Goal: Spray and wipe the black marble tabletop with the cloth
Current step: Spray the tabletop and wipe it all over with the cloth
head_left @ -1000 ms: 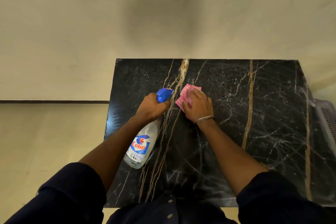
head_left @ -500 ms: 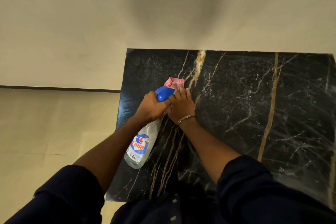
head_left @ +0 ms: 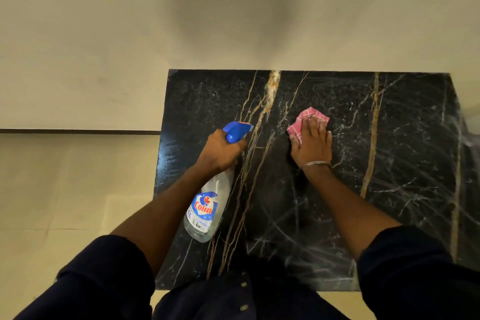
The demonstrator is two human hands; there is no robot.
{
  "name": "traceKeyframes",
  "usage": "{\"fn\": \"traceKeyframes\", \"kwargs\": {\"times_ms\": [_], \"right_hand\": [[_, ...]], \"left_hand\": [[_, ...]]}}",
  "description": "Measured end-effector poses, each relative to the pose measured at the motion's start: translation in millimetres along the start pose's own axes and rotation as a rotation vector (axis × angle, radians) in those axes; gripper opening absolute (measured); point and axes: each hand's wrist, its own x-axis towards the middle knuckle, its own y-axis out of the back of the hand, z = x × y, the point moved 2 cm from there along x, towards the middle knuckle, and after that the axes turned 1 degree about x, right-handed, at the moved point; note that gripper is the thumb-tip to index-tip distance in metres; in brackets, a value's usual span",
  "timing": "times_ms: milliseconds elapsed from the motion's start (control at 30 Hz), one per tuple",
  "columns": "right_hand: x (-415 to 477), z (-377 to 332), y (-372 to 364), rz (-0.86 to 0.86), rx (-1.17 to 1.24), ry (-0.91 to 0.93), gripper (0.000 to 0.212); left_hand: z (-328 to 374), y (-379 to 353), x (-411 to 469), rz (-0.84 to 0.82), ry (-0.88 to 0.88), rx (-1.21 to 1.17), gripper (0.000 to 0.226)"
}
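The black marble tabletop [head_left: 389,189] with gold and white veins fills the lower right of the head view. My left hand [head_left: 220,150] grips the neck of a clear spray bottle [head_left: 207,205] with a blue nozzle, held over the table's left part. My right hand [head_left: 311,143] presses flat on a pink checked cloth [head_left: 302,122] near the middle of the tabletop; the cloth sticks out beyond the fingertips. A metal bangle sits on the right wrist.
A plain beige wall [head_left: 181,21] stands behind the table. Pale floor tiles [head_left: 65,202] lie to the left, past the table's left edge. Something grey shows at the far right edge [head_left: 474,138].
My right hand has slid the cloth to the right, away from the spray bottle, after sweeping left beside it. My left hand with the bottle has stayed about where it was.
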Motion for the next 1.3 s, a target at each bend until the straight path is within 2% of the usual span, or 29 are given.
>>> {"fn": "traceKeyframes", "kwargs": {"times_ms": [100, 333, 500, 800, 1000, 1200, 1300], "right_hand": [[-8, -29, -2, -0.023, -0.005, 0.009, 0.065], [-28, -131, -13, -0.141, -0.029, 0.237, 0.065], [-25, -109, -9, -0.112, -0.048, 0.368, 0.064], [-4, 25, 9, -0.024, -0.051, 0.074, 0.066], [-12, -4, 5, -0.023, 0.044, -0.038, 0.070], [-40, -91, -7, -0.127, -0.008, 0.256, 0.070], [-52, -123, -15, -0.180, -0.080, 0.374, 0.071]], "left_hand": [[-3, -3, -1, -0.001, 0.013, -0.004, 0.014], [-5, 3, -2, 0.085, 0.020, 0.014, 0.021], [0, 7, 1, 0.058, 0.011, 0.013, 0.020], [10, -6, 1, 0.035, 0.067, 0.016, 0.023], [12, -20, -13, 0.094, 0.110, -0.006, 0.023], [16, -23, -37, 0.170, 0.087, -0.002, 0.012], [12, -18, -44, 0.197, 0.110, 0.022, 0.018]]}}
